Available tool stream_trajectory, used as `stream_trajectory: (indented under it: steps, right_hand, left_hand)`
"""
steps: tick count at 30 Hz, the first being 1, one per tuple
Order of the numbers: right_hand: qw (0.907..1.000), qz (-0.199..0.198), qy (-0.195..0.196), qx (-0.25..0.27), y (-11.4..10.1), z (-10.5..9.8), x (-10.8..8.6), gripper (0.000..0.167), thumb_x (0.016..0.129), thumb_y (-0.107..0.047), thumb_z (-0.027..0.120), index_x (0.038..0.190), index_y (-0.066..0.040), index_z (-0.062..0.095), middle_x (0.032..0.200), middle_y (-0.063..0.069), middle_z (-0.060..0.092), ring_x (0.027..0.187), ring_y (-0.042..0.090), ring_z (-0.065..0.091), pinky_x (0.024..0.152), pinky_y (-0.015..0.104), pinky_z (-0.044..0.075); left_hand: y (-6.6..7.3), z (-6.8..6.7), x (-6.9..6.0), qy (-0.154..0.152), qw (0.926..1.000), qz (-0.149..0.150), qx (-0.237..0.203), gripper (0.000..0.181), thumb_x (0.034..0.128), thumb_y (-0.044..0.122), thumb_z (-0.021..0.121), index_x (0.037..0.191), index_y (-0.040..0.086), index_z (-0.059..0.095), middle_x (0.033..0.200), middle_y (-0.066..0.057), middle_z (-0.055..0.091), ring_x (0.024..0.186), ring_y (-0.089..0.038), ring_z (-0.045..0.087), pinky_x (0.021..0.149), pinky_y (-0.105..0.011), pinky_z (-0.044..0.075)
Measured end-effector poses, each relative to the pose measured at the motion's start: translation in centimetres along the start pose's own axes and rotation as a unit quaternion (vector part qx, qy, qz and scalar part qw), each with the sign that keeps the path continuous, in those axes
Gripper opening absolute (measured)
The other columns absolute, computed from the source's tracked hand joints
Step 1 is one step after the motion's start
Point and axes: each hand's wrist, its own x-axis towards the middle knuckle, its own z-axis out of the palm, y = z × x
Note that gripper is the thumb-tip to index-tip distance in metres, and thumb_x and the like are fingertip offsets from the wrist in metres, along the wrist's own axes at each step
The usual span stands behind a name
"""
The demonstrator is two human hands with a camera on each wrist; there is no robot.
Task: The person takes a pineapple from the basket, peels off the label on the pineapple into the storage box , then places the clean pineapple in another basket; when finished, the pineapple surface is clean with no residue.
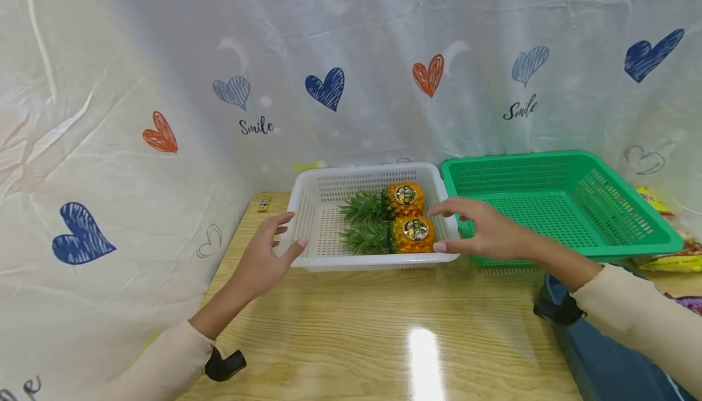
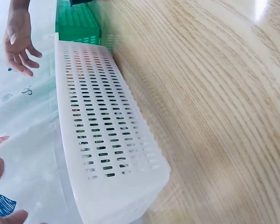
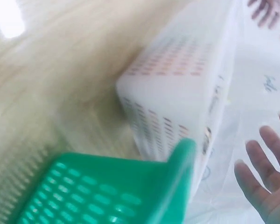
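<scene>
A white plastic basket (image 1: 362, 261) with slotted walls stands on the wooden table. Inside, towards its right end, two small pineapples lie on their sides, the rear pineapple (image 1: 404, 201) and the front pineapple (image 1: 415, 234). Both have orange bodies, round dark labels and green leaves pointing left. My left hand (image 1: 265, 261) is at the basket's left end, thumb and fingers spread. At the right end my right hand (image 1: 482, 230) reaches over the rim with its fingers apart. Both wrist views show fingers extended and holding nothing; the right hand (image 3: 270, 179) appears apart from the basket.
A green basket (image 1: 576, 251) stands close against the white one's right side. Behind it on the right are snack bags (image 1: 677, 261). A dark blue object (image 1: 609, 352) lies at lower right. One small yellow packet (image 1: 264, 205) sits at the table's left edge. A heart-printed curtain (image 1: 373, 35) hangs behind.
</scene>
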Motion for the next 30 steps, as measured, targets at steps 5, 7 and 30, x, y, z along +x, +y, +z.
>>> stream_trajectory:
  steps: [5, 7, 30]
  right_hand:
    - [0.9997, 0.022, -0.014, -0.005, 0.1, -1.1, 1.4, 0.050, 0.089, -0.033, 0.077, 0.133, -0.014, 0.061, 0.131, 0.006, 0.062, 0.116, 0.033, 0.059, 0.090, 0.054, 0.052]
    - [0.9992, 0.034, -0.020, -0.008, 0.1, -1.5, 2.1, 0.051, 0.089, -0.034, 0.077, 0.133, -0.013, 0.062, 0.131, 0.007, 0.063, 0.116, 0.031, 0.059, 0.091, 0.054, 0.053]
    - [0.9909, 0.092, -0.098, -0.001, 1.5, -3.1, 9.2, 0.055, 0.095, -0.039, 0.070, 0.138, -0.009, 0.057, 0.142, 0.017, 0.055, 0.126, 0.038, 0.055, 0.095, 0.052, 0.051]
  left_hand:
    - [-0.8, -0.2, -0.2, 0.000, 0.9983, -0.055, 0.020, 0.070, 0.1007, 0.042, 0.059, 0.153, 0.004, 0.034, 0.153, -0.024, 0.032, 0.138, -0.045, 0.036, 0.108, -0.063, 0.035]
    - [-1.2, -0.2, -0.1, -0.006, 0.9968, -0.078, 0.016, 0.072, 0.1008, 0.041, 0.059, 0.155, 0.003, 0.030, 0.155, -0.027, 0.029, 0.139, -0.048, 0.034, 0.108, -0.064, 0.035]
    - [-2.5, 2.1, 0.1, -0.028, 0.9767, -0.179, -0.115, 0.084, 0.0982, 0.024, 0.064, 0.160, 0.005, 0.010, 0.153, -0.024, 0.033, 0.124, -0.041, 0.056, 0.093, -0.043, 0.053]
